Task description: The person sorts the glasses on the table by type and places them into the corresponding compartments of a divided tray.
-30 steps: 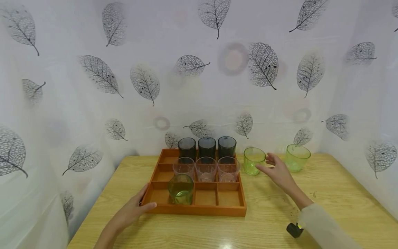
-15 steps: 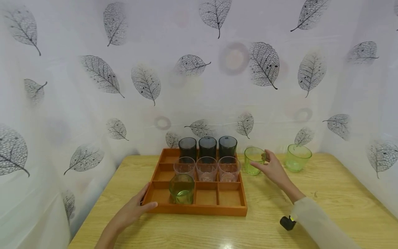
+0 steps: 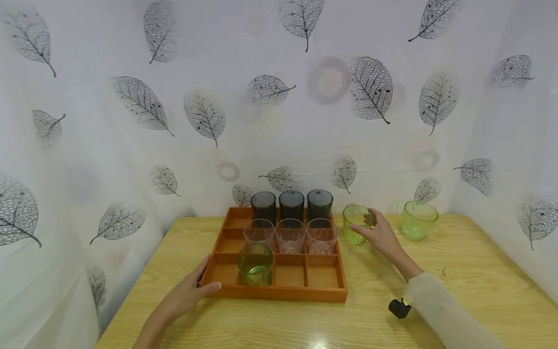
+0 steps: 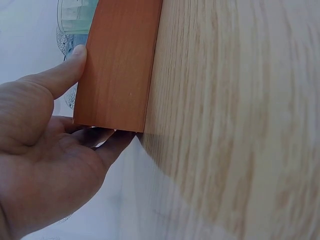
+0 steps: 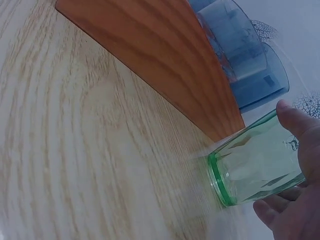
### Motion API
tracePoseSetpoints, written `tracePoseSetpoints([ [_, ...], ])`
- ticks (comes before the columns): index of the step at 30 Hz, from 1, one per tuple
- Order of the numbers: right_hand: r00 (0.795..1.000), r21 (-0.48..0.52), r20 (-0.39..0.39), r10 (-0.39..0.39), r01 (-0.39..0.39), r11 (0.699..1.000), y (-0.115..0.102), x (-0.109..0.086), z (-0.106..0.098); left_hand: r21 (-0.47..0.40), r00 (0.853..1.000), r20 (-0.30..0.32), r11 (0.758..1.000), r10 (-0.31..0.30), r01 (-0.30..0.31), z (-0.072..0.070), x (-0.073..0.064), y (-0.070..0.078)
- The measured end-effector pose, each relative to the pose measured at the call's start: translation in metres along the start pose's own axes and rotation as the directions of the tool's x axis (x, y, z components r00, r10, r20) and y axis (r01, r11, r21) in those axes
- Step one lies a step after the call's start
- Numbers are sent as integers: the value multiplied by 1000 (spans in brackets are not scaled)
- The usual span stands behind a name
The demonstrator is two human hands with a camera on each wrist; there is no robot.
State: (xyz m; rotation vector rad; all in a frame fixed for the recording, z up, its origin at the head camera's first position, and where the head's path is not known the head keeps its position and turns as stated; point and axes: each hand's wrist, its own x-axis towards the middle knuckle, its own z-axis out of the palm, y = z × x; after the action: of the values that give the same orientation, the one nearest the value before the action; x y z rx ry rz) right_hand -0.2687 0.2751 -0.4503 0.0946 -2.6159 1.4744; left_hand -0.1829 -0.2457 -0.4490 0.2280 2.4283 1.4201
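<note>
My right hand (image 3: 383, 238) holds a green cup (image 3: 353, 232) just right of the wooden tray (image 3: 305, 294). In the right wrist view, the thumb lies on one side of this cup (image 5: 255, 162) and the fingers on the other. At the tray's front left corner is my left hand (image 3: 185, 291), its thumb on the front wall and its fingers around the left side. Another green cup (image 3: 255, 269) stands in a front compartment. Behind it is a row of clear cups (image 3: 290, 237), then dark grey cups (image 3: 291, 206) at the back.
One more green cup (image 3: 417, 222) stands to the right, near the back edge of the wooden table (image 3: 244, 325). A small black object (image 3: 398, 308) hangs by the right sleeve (image 3: 440, 310). A leaf-printed curtain (image 3: 279, 121) rises behind and at both sides.
The right hand has moved left onto the green cup beside the tray, and its thumb and fingers have closed around it. The left hand has stayed at the tray corner.
</note>
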Motion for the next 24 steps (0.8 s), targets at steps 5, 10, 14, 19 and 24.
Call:
tracePoseSetpoints([
  [5,1000,0,-10,-7,7,1000,-1,-4,-1,11,1000,-3,1000,5,-5,0,1,0],
  [10,999,-13,-11,-30,30,999,-3,-15,-3,6,1000,-7,1000,-5,5,0,0,0],
  [14,998,-20,-15,-56,55,998,-7,-26,-7,0,1000,-9,1000,-10,10,1,0,0],
  [19,997,-17,-2,-78,78,997,-11,-38,-11,0,1000,-5,1000,-4,4,1,-1,1],
  [24,996,-38,22,-84,84,996,-14,-51,-12,-7,1000,-1,1000,-4,4,0,0,1],
])
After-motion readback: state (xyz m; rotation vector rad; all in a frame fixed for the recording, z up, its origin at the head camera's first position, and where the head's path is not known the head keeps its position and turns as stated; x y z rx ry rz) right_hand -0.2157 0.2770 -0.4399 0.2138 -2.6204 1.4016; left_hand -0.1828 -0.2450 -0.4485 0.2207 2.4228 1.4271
